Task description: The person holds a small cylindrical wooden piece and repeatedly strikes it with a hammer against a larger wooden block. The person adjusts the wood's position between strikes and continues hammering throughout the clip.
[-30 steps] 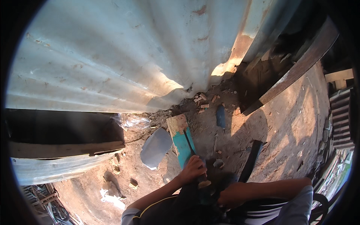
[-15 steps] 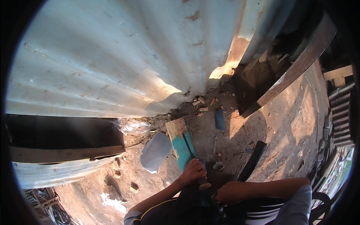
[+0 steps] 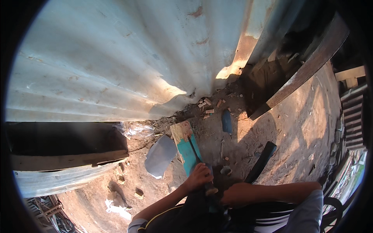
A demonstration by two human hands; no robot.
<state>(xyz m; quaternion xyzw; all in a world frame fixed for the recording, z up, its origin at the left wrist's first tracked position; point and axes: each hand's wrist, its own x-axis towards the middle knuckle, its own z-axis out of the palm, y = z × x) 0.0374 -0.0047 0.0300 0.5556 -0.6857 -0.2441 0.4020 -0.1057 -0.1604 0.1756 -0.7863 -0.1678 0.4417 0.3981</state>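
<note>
While left fingers (image 3: 202,172) are holding the tool (image 3: 193,147) over the board (image 3: 185,152) | steady aim is likely helping | right hand (image 3: 233,195): finger hold unclear

From the wearer's head, the wide fisheye looks steeply down past the left hand (image 3: 200,176) and the right hand (image 3: 232,195), fairly near though probably too shaded to judge well, facing the wall (image 3: 128,58) ahead.
</note>
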